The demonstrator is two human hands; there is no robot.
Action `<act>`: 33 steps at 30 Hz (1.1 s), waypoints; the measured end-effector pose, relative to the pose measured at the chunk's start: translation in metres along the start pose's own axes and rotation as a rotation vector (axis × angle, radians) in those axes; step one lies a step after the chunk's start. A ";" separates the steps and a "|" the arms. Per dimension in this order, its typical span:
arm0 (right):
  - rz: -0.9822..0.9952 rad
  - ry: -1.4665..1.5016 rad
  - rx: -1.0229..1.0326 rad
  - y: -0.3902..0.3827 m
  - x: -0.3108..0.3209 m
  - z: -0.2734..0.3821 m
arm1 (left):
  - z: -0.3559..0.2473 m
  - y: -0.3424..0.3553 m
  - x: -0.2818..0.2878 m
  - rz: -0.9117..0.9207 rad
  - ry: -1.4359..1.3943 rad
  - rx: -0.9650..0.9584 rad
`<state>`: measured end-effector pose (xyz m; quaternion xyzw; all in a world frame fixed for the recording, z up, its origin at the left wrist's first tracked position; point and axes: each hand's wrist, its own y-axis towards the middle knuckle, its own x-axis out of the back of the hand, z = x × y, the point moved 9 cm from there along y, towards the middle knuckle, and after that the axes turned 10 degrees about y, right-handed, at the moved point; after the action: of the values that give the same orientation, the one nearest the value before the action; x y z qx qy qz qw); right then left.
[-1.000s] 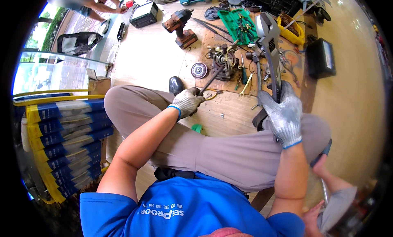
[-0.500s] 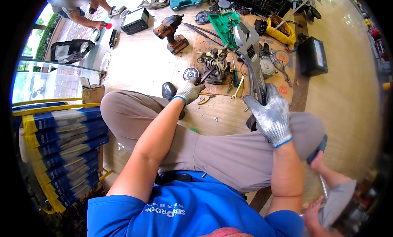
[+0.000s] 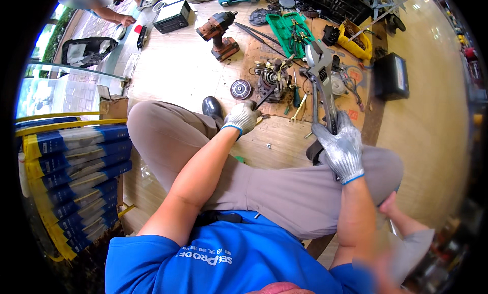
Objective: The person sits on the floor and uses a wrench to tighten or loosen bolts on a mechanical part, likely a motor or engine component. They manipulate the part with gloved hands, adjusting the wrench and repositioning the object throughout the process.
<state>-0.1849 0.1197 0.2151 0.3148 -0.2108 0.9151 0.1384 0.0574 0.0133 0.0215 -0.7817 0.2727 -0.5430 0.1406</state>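
In a grey work glove, my right hand (image 3: 341,147) is closed round the handle of a large adjustable wrench (image 3: 325,83), whose jaws point away from me. My left hand (image 3: 243,117), gloved too, grips the near end of a dark bar-like tool (image 3: 264,98). That tool reaches to a greasy metal mechanical assembly (image 3: 274,80) standing on flattened cardboard; its exact contact there cannot be made out. A round grooved metal pulley (image 3: 241,89) lies just left of the assembly. Small pliers (image 3: 263,118) are partly hidden by my left hand.
A cordless impact driver (image 3: 218,35) stands beyond the pulley. Screwdrivers and a yellow-green wrench (image 3: 300,108) lie right of the assembly. Farther off are an open green tool case (image 3: 290,32), a yellow tray (image 3: 356,42) and a black battery (image 3: 390,76). Another person's hand (image 3: 127,20) shows at far left.
My right hand has brought the adjustable wrench lower and slightly nearer to me, its head shifting right. My left hand has moved a little right, now covering much of the pliers.
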 end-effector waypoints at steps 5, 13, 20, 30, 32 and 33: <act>-0.018 0.106 -0.041 -0.001 -0.002 -0.006 | 0.017 -0.016 0.002 -0.003 -0.037 0.023; 0.028 -0.031 -0.051 0.004 -0.013 -0.003 | 0.000 0.028 0.011 -0.096 -0.119 -0.170; 0.078 -0.202 -0.104 0.012 -0.023 -0.030 | -0.016 0.032 -0.006 0.017 -0.163 -0.062; 0.152 -0.484 0.078 0.045 -0.033 -0.020 | -0.006 0.030 -0.031 0.300 -0.819 -0.023; 0.170 -0.539 0.099 0.048 -0.036 -0.011 | 0.002 0.035 -0.042 0.304 -0.892 -0.027; 0.170 -0.572 0.099 0.049 -0.036 -0.010 | -0.003 0.030 -0.039 0.329 -0.909 -0.044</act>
<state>-0.1817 0.0775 0.1703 0.5474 -0.2222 0.8066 -0.0191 0.0366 0.0112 -0.0231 -0.8890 0.3150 -0.1112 0.3132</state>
